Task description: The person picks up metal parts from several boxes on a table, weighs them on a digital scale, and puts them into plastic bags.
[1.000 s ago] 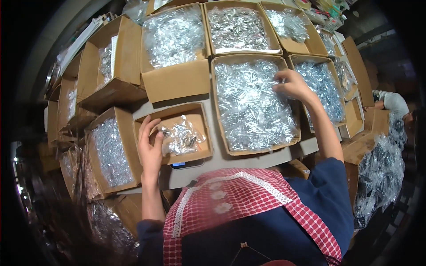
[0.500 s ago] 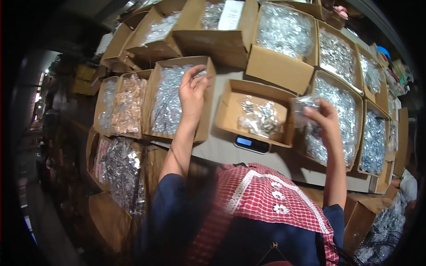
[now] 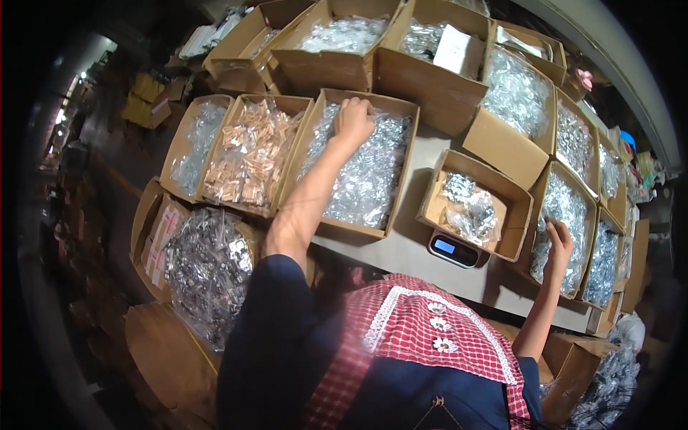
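My left hand (image 3: pixel 355 122) is over the far part of a cardboard box (image 3: pixel 407 168) filled with small clear plastic packets (image 3: pixel 365 175). Its fingers curl down and look closed, but whatever they hold is hidden. At the right, my right hand (image 3: pixel 560 246) hovers by another box of clear packets (image 3: pixel 564 197), fingers bent together; I cannot make out anything in them. Between the hands, a smaller cardboard box (image 3: pixel 437 204) with several packets of metal parts (image 3: pixel 471 211) rests on a digital scale (image 3: pixel 455 249) with a lit blue display.
Left of my left arm stand a box of copper-coloured parts (image 3: pixel 251 150) and a box of clear packets (image 3: pixel 197 143). A large clear bag of dark metal parts (image 3: pixel 208 265) lies nearer. More open boxes line the back, one with a white paper (image 3: pixel 453 50) in it.
The clear packet in my right hand is no longer visible there, and that hand has moved away from the small box. My left hand has lowered, fingers curling toward the packets. The view has turned left.
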A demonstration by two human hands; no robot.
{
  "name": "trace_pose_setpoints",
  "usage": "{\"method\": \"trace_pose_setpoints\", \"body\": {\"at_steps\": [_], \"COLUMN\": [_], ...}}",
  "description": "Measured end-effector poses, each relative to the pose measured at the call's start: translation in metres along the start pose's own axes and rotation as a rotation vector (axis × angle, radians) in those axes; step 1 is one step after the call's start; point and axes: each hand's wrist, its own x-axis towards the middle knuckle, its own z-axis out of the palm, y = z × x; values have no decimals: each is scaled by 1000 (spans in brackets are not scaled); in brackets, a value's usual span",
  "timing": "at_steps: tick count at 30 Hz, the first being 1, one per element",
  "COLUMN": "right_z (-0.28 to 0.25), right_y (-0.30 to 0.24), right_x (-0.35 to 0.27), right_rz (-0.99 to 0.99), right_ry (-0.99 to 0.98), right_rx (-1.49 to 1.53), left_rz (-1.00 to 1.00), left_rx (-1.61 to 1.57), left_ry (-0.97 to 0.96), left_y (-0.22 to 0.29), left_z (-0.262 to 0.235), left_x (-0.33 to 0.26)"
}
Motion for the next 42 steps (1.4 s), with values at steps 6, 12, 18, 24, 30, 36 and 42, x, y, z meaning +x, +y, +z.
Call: {"method": "trace_pose_setpoints", "body": {"at_steps": [6, 12, 18, 24, 30, 36, 42], "right_z": [10, 10, 10, 11, 8, 6, -8], "right_y": [25, 52, 50, 59, 57, 54, 58], "right_x": [-22, -27, -29, -28, -25, -25, -23], "right_rz": [-78, -141, -207, -209, -197, -249, -175], "right_ry": [137, 165, 192, 239, 334, 324, 304], "right_rx": [42, 25, -29, -10, -116, -295, -180], "left_rz": [-558, -695, -359, -321, -58, -422, -691], "left_rx": [-1489, -1916, -217, -73, -61, -796, -1606], "left_ry": [-266, -394, -84, -369, -367, 1, 442], "left_y": [-23, -63, -121, -158, -149, -170, -212], "left_z": [-51, -114, -138, -134, -131, -125, -198], "left_x": [-13, -17, -10, -1, -21, -25, -23]}}
